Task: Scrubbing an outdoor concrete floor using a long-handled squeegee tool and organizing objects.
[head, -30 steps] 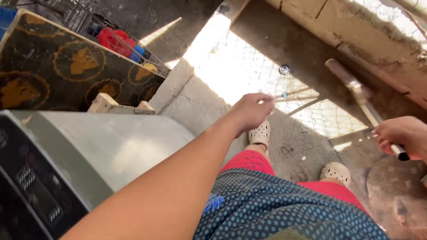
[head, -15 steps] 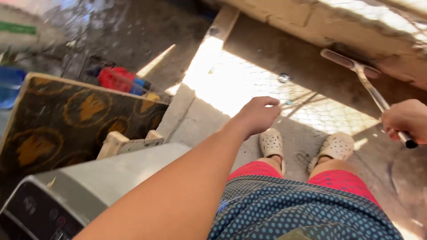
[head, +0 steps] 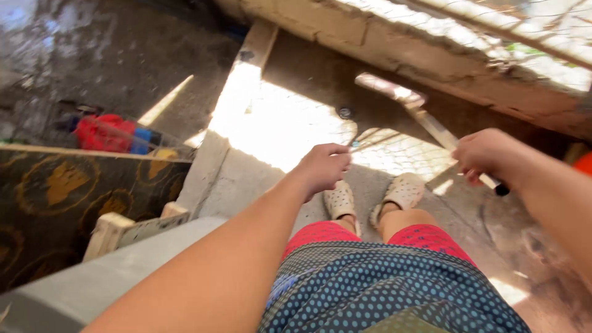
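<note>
Fingers [head: 478,161] of the right hand [head: 487,154] wrap a long flat tool [head: 431,126], perhaps a trowel, angled down at the sunlit concrete floor [head: 271,123]. Left hand [head: 324,166] curls loosely around nothing, outstretched above pale clogs [head: 373,197], likely for balance.

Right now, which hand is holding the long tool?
The right hand. It grips the handle of the long tool, whose flat end reaches toward the wall. The left hand only pinches something thin, too small to tell.

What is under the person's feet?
Under the pale clogs is a grey concrete floor, partly sunlit with a mesh shadow. The ground right beneath the soles is covered by the shoes, and the legs hide more.
</note>
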